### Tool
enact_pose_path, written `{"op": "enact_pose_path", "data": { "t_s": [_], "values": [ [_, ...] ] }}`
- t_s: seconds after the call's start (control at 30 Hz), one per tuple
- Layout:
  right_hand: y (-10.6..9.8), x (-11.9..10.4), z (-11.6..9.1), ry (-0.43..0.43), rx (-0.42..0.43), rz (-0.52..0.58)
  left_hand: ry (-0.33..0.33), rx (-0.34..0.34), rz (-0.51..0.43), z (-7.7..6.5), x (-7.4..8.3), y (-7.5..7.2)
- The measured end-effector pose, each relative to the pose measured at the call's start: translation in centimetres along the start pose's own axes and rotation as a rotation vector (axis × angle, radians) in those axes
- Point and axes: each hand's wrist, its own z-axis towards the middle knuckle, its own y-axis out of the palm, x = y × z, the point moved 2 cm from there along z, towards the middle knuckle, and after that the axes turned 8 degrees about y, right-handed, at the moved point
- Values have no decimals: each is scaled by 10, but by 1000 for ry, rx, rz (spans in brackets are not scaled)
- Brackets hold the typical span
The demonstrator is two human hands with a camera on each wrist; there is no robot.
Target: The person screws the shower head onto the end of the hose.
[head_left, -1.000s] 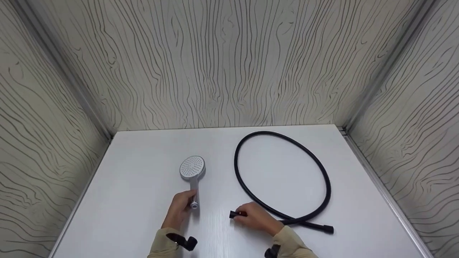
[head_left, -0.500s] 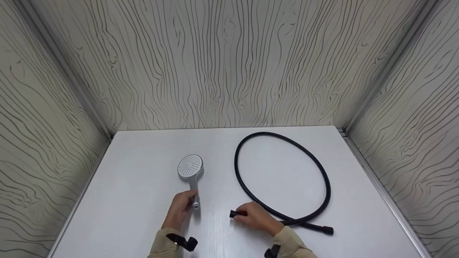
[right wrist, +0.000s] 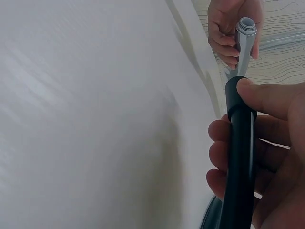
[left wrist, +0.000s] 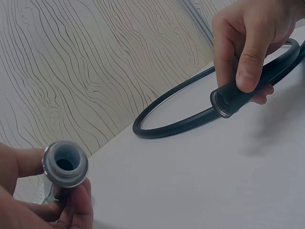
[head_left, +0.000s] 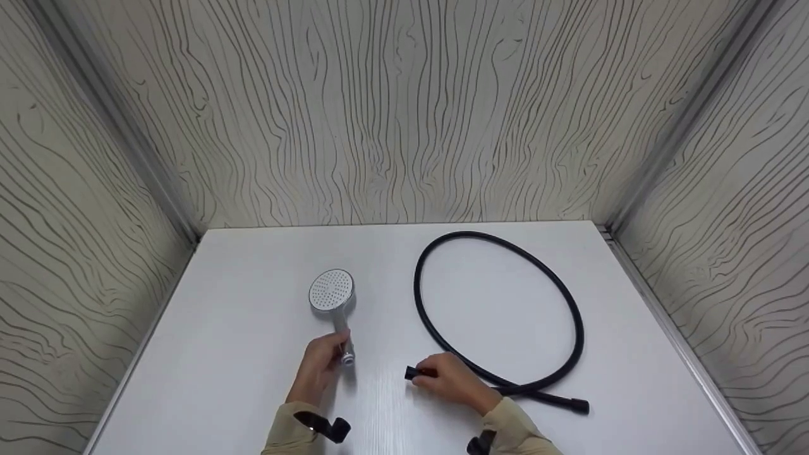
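Observation:
My left hand (head_left: 323, 361) grips the handle of a silver shower head (head_left: 332, 290), its round white spray face turned up and away from me. The threaded inlet at the handle's end shows as an open ring in the left wrist view, between thumb and fingers. A black shower hose (head_left: 576, 316) lies in a big loop on the right. One end of it, a dark connector (right wrist: 236, 98), is held by my right hand (head_left: 452, 380) between thumb and fingers, its opening pointing left toward the shower head. A gap separates connector and inlet.
The hose's other end fitting (head_left: 579, 406) lies on the white table (head_left: 253, 278) at the right, past where the hose crosses itself. Wood-grain panels (head_left: 392, 114) enclose the table at the back and both sides.
The shower head's round face has swung slightly left and away, and its inlet end has shifted a little right toward the hose. My right hand is almost unmoved, the connector raised very slightly.

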Motion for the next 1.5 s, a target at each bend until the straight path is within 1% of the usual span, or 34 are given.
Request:
{"op": "enact_pose_path", "data": {
  "t_s": [0.1,0.23,0.37,0.5,0.67,0.9,1.07,1.27,1.5],
  "values": [
    [-1,0,1,-8,5,1,-4,18,1,0,1,1],
    [-4,0,2,-20,2,2,12,52,-38,-1,2,1],
    [-8,-3,2,-17,-2,-8,27,56,-57,0,5,1],
    [-11,-6,3,1,-6,-8,34,48,-31,0,7,2],
    [-12,-10,2,-1,3,-5,38,34,2,-5,8,5],
    [-13,-12,0,40,9,17,76,4,58,-8,13,11],
    [-14,-14,0,54,17,29,93,-4,61,-11,15,15],
    [-15,-17,-1,27,34,40,94,-6,35,-14,15,20],
    [-17,-20,-2,15,45,44,102,-38,-2,-20,17,25]
  ]
}}
